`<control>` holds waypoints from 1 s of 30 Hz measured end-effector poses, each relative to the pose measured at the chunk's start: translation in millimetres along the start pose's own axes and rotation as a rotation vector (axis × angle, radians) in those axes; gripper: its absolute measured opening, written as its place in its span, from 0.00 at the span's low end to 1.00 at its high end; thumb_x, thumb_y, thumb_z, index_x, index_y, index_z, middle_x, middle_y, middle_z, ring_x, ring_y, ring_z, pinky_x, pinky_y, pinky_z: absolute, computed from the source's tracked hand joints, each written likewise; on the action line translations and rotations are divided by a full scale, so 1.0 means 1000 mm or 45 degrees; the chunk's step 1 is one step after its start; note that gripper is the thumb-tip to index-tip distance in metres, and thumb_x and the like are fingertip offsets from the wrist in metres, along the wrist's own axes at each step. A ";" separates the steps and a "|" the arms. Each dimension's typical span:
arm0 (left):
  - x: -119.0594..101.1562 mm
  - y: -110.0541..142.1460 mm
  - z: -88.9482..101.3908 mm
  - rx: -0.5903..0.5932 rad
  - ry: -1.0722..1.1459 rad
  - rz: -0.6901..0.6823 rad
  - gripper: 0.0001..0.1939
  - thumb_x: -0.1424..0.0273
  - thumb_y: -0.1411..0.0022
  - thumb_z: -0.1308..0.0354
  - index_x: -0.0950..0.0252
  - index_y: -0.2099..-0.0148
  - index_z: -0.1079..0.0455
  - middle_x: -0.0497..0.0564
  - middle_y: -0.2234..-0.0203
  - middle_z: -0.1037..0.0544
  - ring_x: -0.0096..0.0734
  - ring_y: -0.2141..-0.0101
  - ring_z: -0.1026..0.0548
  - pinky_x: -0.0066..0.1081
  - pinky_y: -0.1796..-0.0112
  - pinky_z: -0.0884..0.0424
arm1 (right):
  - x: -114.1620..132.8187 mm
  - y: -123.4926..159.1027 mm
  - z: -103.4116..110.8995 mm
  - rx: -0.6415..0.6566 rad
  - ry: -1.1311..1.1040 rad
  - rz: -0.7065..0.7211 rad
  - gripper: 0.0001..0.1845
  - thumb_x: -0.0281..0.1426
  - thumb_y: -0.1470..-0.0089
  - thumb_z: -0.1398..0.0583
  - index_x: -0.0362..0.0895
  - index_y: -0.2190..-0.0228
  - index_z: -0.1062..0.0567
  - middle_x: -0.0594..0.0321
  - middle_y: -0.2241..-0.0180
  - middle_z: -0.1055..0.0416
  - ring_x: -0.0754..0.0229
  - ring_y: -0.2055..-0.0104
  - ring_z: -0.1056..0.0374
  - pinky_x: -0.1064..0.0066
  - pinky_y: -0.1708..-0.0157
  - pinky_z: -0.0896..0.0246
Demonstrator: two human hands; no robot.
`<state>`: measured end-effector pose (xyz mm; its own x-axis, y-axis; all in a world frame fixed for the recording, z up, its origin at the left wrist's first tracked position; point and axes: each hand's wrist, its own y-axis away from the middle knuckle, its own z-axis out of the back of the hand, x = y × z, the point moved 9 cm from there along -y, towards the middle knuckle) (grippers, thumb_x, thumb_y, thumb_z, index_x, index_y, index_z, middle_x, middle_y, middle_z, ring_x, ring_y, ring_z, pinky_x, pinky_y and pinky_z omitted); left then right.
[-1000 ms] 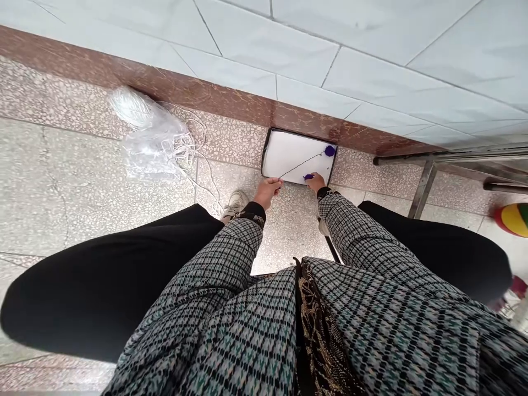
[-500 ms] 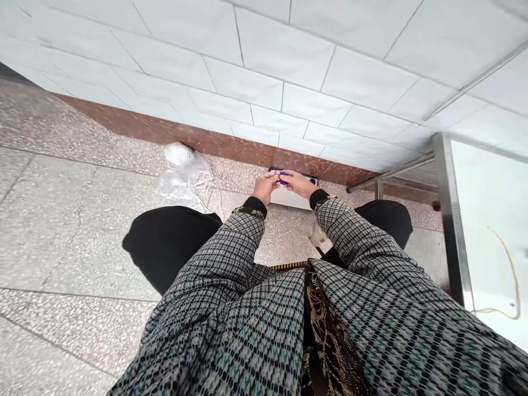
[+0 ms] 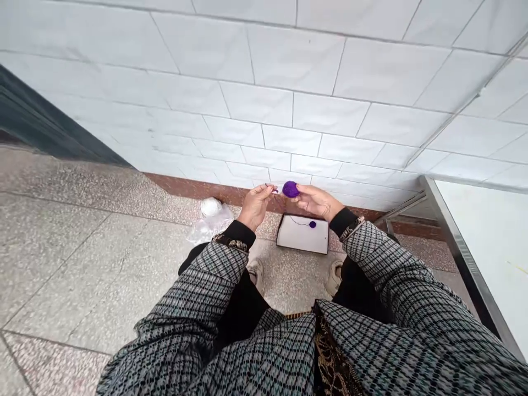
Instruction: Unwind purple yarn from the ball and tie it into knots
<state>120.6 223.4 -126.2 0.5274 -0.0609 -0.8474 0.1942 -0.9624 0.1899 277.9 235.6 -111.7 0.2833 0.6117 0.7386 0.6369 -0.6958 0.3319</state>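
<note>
My right hand (image 3: 317, 201) grips a round purple piece (image 3: 291, 189) that looks like yarn work, with the fingers behind it and the thumb at its edge. Just to its left, my left hand (image 3: 256, 205) is closed in a pinch on a short bit of purple yarn (image 3: 275, 190). Whether a thin tool is also between those fingers is too small to tell. Both hands are raised above a shallow white box (image 3: 299, 239) with dark edges. In the box lies a small purple yarn ball (image 3: 312, 224), its strand trailing left and upward.
White yarn (image 3: 211, 207) and a clear plastic bag (image 3: 212, 225) lie on the speckled floor (image 3: 136, 247) to the left. Ahead rises a white tiled wall (image 3: 256, 104). A metal-framed white table (image 3: 487, 231) stands at the right. My shoes (image 3: 334, 278) are below the box.
Both hands have lifted away from the box and moved slightly apart, bringing the round purple piece up. The box and the purple ball are now uncovered. The view has tilted up.
</note>
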 end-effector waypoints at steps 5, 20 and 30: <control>0.012 -0.017 -0.024 0.087 -0.054 -0.058 0.09 0.74 0.52 0.26 0.66 0.72 0.24 0.50 0.69 0.19 0.29 0.63 0.23 0.28 0.54 0.28 | 0.000 -0.010 -0.005 0.044 -0.101 -0.011 0.07 0.27 0.41 0.30 0.40 0.61 0.21 0.63 0.70 0.24 0.69 0.75 0.35 0.84 0.79 0.38; 0.038 -0.004 -0.036 0.218 0.036 0.062 0.14 0.70 0.57 0.24 0.65 0.70 0.25 0.51 0.66 0.19 0.32 0.62 0.22 0.30 0.55 0.26 | 0.012 0.005 0.015 0.006 0.195 0.056 0.22 0.33 0.54 0.21 0.37 0.60 0.18 0.64 0.71 0.22 0.71 0.75 0.31 0.81 0.72 0.29; 0.020 -0.004 -0.047 0.353 -0.259 -0.225 0.08 0.64 0.40 0.35 0.64 0.61 0.23 0.53 0.59 0.18 0.37 0.52 0.22 0.32 0.46 0.28 | 0.024 0.020 0.011 0.017 0.241 0.083 0.36 0.44 0.66 0.17 0.40 0.60 0.23 0.66 0.73 0.24 0.70 0.79 0.33 0.80 0.79 0.35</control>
<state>169.0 238.2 -120.7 0.3254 0.0876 -0.9415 0.0218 -0.9961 -0.0852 304.9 240.5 -94.2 0.1851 0.4831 0.8558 0.6316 -0.7256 0.2730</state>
